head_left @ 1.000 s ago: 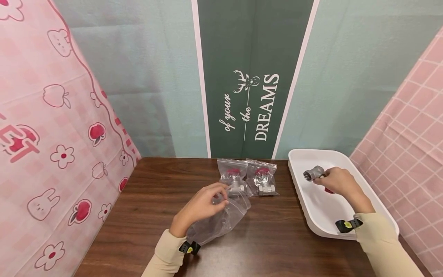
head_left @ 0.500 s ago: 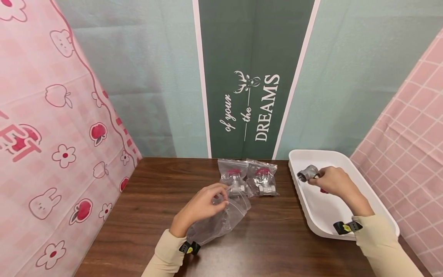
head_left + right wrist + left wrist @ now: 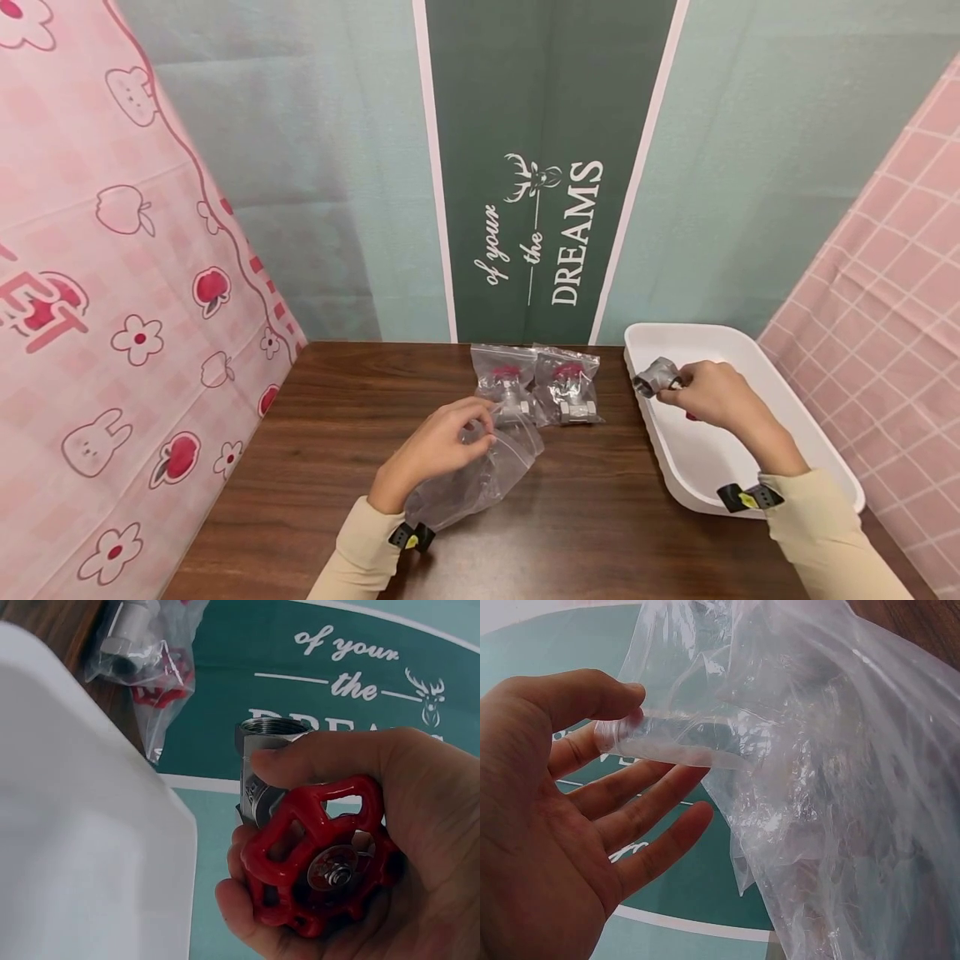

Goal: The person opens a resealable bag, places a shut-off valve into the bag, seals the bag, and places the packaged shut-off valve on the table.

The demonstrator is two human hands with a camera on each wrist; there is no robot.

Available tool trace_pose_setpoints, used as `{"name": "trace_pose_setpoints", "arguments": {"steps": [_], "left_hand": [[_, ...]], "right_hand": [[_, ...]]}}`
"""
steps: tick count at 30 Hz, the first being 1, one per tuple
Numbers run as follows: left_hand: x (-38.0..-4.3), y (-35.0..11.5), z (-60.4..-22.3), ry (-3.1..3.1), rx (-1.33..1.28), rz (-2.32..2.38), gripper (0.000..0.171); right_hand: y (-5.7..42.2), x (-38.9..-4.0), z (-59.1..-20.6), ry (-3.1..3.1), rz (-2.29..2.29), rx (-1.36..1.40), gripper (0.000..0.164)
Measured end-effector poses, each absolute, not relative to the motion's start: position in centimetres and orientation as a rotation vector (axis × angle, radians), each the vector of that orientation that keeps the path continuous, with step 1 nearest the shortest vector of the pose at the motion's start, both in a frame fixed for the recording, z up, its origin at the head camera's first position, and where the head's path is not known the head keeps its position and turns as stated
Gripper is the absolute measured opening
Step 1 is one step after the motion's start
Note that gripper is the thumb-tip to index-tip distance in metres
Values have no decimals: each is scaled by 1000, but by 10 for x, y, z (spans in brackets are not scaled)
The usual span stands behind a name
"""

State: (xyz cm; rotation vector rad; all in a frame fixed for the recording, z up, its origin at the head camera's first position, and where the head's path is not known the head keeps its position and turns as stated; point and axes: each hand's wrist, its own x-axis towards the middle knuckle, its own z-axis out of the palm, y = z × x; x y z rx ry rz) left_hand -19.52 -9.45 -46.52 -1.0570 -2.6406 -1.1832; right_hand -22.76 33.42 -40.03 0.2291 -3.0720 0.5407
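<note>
My left hand (image 3: pixel 442 446) pinches the edge of a clear zip bag (image 3: pixel 817 772) between thumb and index finger, its other fingers spread; the bag hangs with nothing inside that shows. My right hand (image 3: pixel 720 398) grips a gate valve (image 3: pixel 657 377), a metal body with a threaded end and a red handwheel (image 3: pixel 330 859). In the right wrist view the thumb lies on the body while the fingers curl round the wheel. The valve is over the left side of a white tray (image 3: pixel 780 392). Two bagged valves lie behind the left hand: a left one (image 3: pixel 504 375) and a right one (image 3: pixel 573 383).
The dark wooden table (image 3: pixel 337 417) ends at a green and teal backdrop (image 3: pixel 360 275). A pink patterned curtain (image 3: pixel 172 367) borders the left side, and a pink tiled-pattern sheet (image 3: pixel 885 267) stands beyond the tray on the right.
My right hand has moved left with the valve, from inside the tray toward its left rim. The left hand and the bag have stayed in place.
</note>
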Motion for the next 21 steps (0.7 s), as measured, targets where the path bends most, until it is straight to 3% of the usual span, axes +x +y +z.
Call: {"name": "trace_pose_setpoints", "arguments": {"steps": [21], "left_hand": [[-195, -94, -468, -2612, -1078, -1167, 11]], "right_hand": [[304, -213, -394, -3065, 584, 324, 21]]}}
